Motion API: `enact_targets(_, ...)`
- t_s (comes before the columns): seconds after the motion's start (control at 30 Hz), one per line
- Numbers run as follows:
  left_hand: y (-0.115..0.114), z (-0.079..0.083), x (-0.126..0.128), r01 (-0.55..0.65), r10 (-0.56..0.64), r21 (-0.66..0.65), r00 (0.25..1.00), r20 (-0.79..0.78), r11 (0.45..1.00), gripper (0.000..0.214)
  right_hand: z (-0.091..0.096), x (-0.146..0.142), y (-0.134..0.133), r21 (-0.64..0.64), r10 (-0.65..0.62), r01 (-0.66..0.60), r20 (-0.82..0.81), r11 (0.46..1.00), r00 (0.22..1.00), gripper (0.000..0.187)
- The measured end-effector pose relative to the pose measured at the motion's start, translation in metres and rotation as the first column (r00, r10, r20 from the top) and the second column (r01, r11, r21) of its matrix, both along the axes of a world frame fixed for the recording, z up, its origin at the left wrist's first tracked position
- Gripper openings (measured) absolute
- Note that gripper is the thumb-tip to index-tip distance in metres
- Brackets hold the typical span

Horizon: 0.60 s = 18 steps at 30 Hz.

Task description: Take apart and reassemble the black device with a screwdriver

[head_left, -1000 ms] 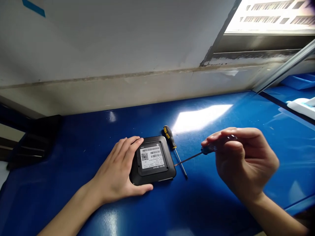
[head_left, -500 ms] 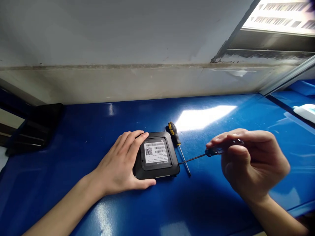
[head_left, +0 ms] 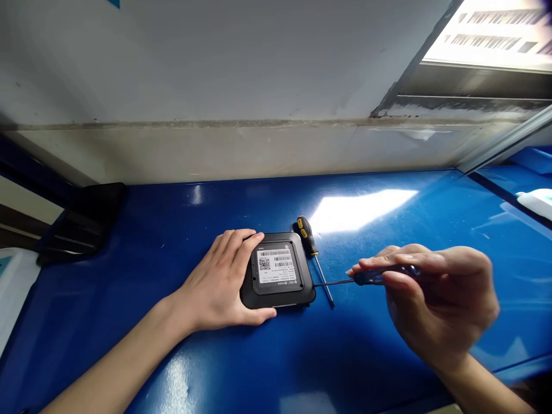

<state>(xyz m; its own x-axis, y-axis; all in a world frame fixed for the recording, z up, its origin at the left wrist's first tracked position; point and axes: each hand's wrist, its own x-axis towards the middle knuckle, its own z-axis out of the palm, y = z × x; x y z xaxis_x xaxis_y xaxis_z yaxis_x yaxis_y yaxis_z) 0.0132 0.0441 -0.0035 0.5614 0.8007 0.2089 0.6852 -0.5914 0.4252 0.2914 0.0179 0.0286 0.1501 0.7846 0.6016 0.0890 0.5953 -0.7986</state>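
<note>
Place: you look to be in a small indoor workshop corner, though a home or office cannot be ruled out.
Counter: your glossy blue counter [head_left: 241, 368] meets a plain wall [head_left: 215, 69] with a rough seam.
Window [head_left: 487, 54]: daylight at your upper right, patched edging beside it.
Tools: you have a black-and-yellow screwdriver [head_left: 307, 234] lying beside a labelled black device [head_left: 276, 296], and a slim screwdriver [head_left: 366, 278] in use.

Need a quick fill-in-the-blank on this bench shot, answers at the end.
The left hand holds a box coloured ____.
The label on the box has a ____ background.
The right hand holds a screwdriver by its ____.
Another screwdriver, its grip black and ____, lies on the blue table.

Missing: black; white; handle; yellow.
</note>
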Motion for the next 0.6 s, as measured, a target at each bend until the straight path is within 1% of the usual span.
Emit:
enact_targets(0.07, 0.000, 0.002, 0.000, 0.005, -0.005, -0.004, 1.000, -0.003, 1.000, 0.105, 0.000, 0.004, 0.003, -0.119, -0.023, 0.019, -0.032, 0.993, 0.999, 0.025)
enact_targets(0.1, 0.000, 0.003, 0.000, 0.010, -0.010, -0.006, 1.000, -0.006, 1.000, 0.104, -0.001, 0.008, 0.004, -0.213, -0.045, 0.035, -0.044, 0.976, 0.998, 0.019)
enact_targets(0.13, 0.000, 0.004, 0.000, 0.014, -0.014, -0.011, 1.000, -0.010, 1.000, 0.103, -0.004, 0.015, 0.005, -0.320, -0.070, 0.053, -0.043, 0.946, 0.997, 0.017)
enact_targets(0.17, 0.000, 0.005, 0.000, 0.017, -0.017, -0.015, 1.000, -0.013, 1.000, 0.103, -0.006, 0.023, 0.006, -0.420, -0.082, 0.061, -0.032, 0.905, 0.996, 0.019)
enact_targets(0.23, 0.000, 0.006, 0.000, 0.021, -0.022, -0.024, 1.000, -0.015, 0.999, 0.104, -0.013, 0.040, 0.003, -0.641, -0.022, 0.010, -0.010, 0.768, 1.000, 0.026)
enact_targets(0.27, 0.000, 0.006, 0.000, 0.023, -0.024, -0.029, 1.000, -0.014, 0.999, 0.104, -0.017, 0.047, 0.000, -0.703, -0.022, -0.001, -0.023, 0.712, 0.999, 0.030)
enact_targets(0.3, 0.000, 0.006, -0.001, 0.026, -0.026, -0.032, 1.000, -0.015, 0.999, 0.104, -0.021, 0.054, -0.004, -0.731, -0.039, -0.003, -0.039, 0.683, 0.998, 0.033)
enact_targets(0.33, 0.000, 0.005, -0.001, 0.028, -0.028, -0.033, 0.999, -0.017, 0.999, 0.105, -0.024, 0.058, -0.009, -0.747, -0.058, 0.002, -0.050, 0.665, 0.997, 0.035)
enact_targets(0.37, 0.000, 0.005, -0.001, 0.030, -0.030, -0.033, 0.999, -0.021, 0.999, 0.105, -0.026, 0.061, -0.013, -0.754, -0.073, 0.002, -0.060, 0.657, 0.996, 0.036)
enact_targets(0.43, 0.000, 0.004, -0.001, 0.026, -0.028, -0.036, 0.999, -0.036, 0.999, 0.106, -0.028, 0.061, -0.018, -0.740, -0.114, 0.028, -0.066, 0.672, 0.991, 0.036)
enact_targets(0.5, 0.000, 0.003, -0.001, 0.022, -0.024, -0.042, 0.999, -0.049, 0.999, 0.106, -0.027, 0.057, -0.017, -0.704, -0.169, 0.080, -0.057, 0.706, 0.984, 0.035)
enact_targets(0.57, 0.000, 0.003, -0.001, 0.020, -0.022, -0.045, 0.999, -0.050, 0.999, 0.106, -0.020, 0.050, -0.010, -0.645, -0.224, 0.145, -0.041, 0.750, 0.974, 0.035)
enact_targets(0.6, 0.000, 0.003, -0.001, 0.020, -0.022, -0.045, 0.999, -0.046, 0.999, 0.106, -0.015, 0.046, -0.005, -0.599, -0.243, 0.174, -0.037, 0.782, 0.969, 0.034)
